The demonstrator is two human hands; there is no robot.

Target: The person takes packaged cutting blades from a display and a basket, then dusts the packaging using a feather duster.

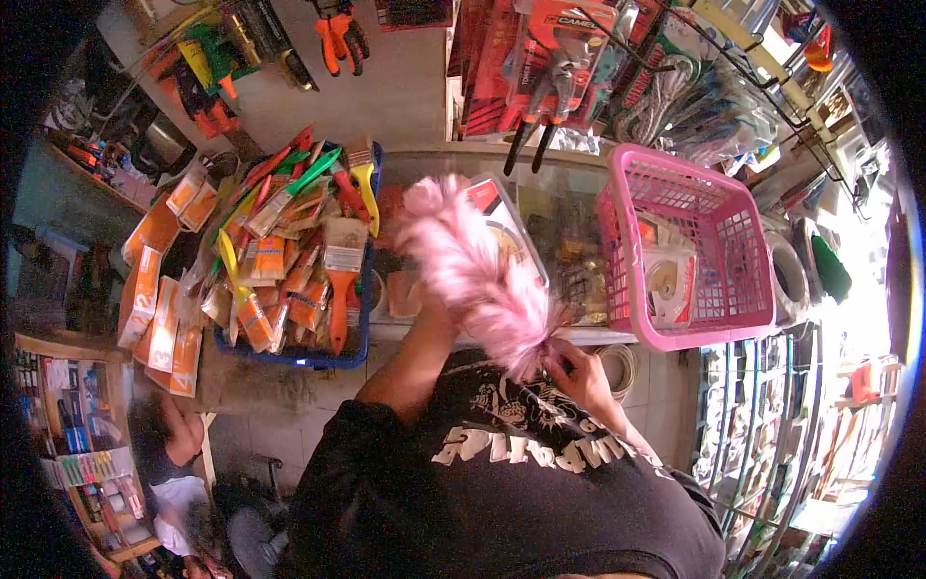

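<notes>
A fluffy pink duster [477,265] slants across the middle of the view, slightly blurred, in front of my chest. At its lower right end, the fingers of my right hand [581,378] are closed around it. My left hand [439,311] is at the duster's left side; its fingers are mostly hidden behind the pink fluff, so its grip does not show. Behind the duster is a glass-topped counter [569,217] with packaged goods visible. Left of my left hand stands a blue basket [362,338] heaped with paintbrushes [342,256].
A pink plastic basket [719,333] holding packaged tape-like rolls stands at the right. Orange-and-white boxes [164,333] lie left of the brushes. Pliers [550,92] and packaged tools hang above the counter. Another person [178,463] is at the lower left, near shelves [92,463].
</notes>
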